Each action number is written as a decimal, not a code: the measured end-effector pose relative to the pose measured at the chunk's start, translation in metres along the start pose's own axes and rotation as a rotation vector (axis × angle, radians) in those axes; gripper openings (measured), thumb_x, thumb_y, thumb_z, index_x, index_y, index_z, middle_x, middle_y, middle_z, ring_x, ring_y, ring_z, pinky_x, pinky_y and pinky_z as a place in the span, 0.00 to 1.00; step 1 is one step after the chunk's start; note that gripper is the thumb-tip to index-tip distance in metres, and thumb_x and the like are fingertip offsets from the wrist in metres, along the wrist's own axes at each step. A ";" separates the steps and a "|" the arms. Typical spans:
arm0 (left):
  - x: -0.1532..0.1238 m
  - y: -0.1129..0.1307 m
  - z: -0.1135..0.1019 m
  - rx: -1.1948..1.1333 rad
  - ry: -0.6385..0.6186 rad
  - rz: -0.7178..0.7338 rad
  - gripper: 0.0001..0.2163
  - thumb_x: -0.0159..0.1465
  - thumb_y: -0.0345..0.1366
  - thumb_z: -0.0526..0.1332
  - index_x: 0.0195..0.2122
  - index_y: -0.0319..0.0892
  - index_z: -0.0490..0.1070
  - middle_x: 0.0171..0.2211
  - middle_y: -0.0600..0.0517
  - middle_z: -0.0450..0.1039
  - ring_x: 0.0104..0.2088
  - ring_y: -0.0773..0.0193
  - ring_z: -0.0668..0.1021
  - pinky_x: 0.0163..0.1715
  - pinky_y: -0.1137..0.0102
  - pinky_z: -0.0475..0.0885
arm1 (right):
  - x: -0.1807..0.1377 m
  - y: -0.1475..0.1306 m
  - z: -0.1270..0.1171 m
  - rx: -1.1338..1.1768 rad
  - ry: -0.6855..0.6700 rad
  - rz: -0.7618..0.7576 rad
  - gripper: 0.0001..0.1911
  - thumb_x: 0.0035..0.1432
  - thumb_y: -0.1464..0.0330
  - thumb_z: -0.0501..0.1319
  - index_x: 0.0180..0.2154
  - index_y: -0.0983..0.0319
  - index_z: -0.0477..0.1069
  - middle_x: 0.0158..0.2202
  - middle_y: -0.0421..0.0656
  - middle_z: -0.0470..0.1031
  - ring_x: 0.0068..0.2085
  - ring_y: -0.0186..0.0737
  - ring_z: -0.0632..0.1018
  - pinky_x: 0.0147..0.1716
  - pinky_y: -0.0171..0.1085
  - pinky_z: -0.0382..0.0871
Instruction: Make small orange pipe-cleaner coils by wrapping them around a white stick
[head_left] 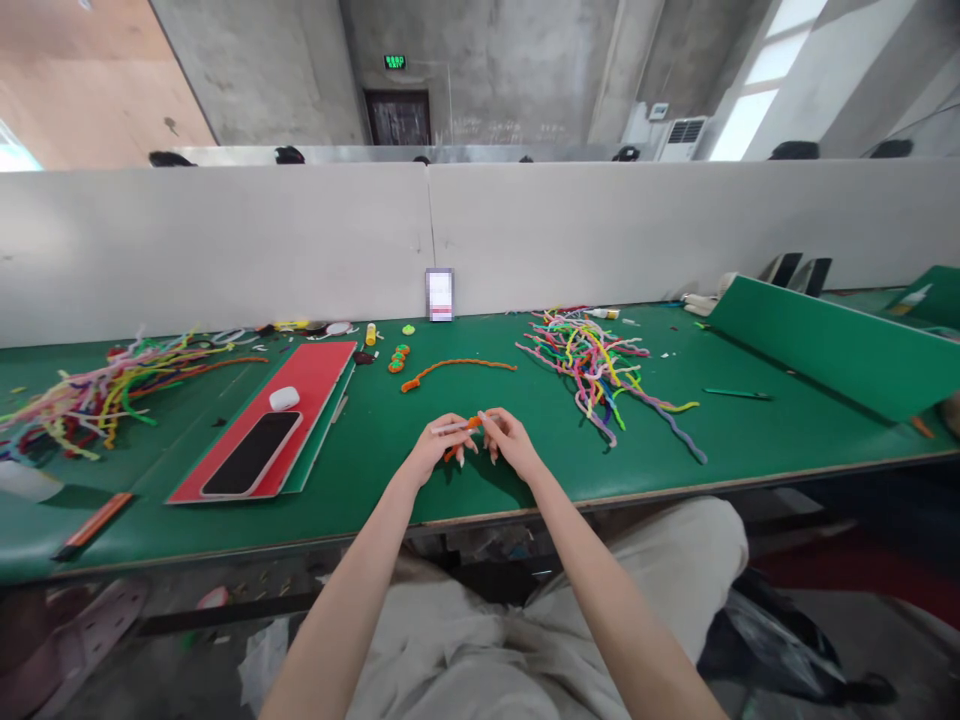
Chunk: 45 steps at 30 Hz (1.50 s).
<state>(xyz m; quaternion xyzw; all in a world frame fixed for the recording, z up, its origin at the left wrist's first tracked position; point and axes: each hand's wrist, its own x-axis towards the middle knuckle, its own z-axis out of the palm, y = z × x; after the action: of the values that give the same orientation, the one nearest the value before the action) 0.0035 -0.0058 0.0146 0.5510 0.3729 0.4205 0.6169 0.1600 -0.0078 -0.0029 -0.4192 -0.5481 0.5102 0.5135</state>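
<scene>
My left hand (437, 445) and my right hand (510, 440) meet just above the green table (420, 490) near its front edge. Together they pinch a short orange pipe cleaner (472, 424) that is wound on a thin pale stick (448, 427). The left fingers close on the stick end and the right fingers close on the orange end. A loose orange tail (448, 455) hangs under the left hand. Farther back lies a long orange pipe cleaner (457, 368).
A heap of coloured pipe cleaners (600, 365) lies to the right, another heap (97, 395) to the left. A red board (322, 365) carries a phone (251, 453) and a white earbud case (284, 398). Small orange coils (397, 358), a green folder (832, 345), a grey partition (300, 240).
</scene>
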 end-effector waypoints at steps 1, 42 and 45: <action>0.000 0.000 0.000 0.000 -0.001 -0.004 0.12 0.50 0.38 0.64 0.31 0.37 0.65 0.22 0.51 0.74 0.15 0.72 0.70 0.15 0.77 0.60 | 0.000 0.000 0.000 0.003 -0.003 -0.003 0.19 0.48 0.52 0.57 0.32 0.61 0.64 0.14 0.31 0.62 0.11 0.27 0.61 0.09 0.28 0.57; -0.004 0.007 0.004 0.046 -0.052 -0.039 0.15 0.48 0.40 0.67 0.32 0.36 0.67 0.21 0.51 0.74 0.19 0.69 0.73 0.21 0.75 0.65 | -0.002 0.005 -0.007 0.006 -0.078 0.076 0.28 0.52 0.47 0.50 0.12 0.60 0.55 0.04 0.32 0.52 0.08 0.26 0.53 0.10 0.30 0.47; -0.004 0.007 0.004 0.052 -0.075 -0.041 0.13 0.49 0.39 0.66 0.30 0.37 0.66 0.21 0.52 0.74 0.18 0.70 0.72 0.20 0.76 0.64 | -0.002 0.006 -0.008 0.008 -0.078 0.075 0.28 0.52 0.47 0.50 0.12 0.60 0.55 0.04 0.32 0.51 0.07 0.26 0.53 0.11 0.30 0.50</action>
<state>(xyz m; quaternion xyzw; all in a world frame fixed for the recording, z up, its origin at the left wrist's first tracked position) 0.0051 -0.0111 0.0222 0.5744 0.3713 0.3770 0.6246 0.1673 -0.0079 -0.0097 -0.4173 -0.5493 0.5472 0.4740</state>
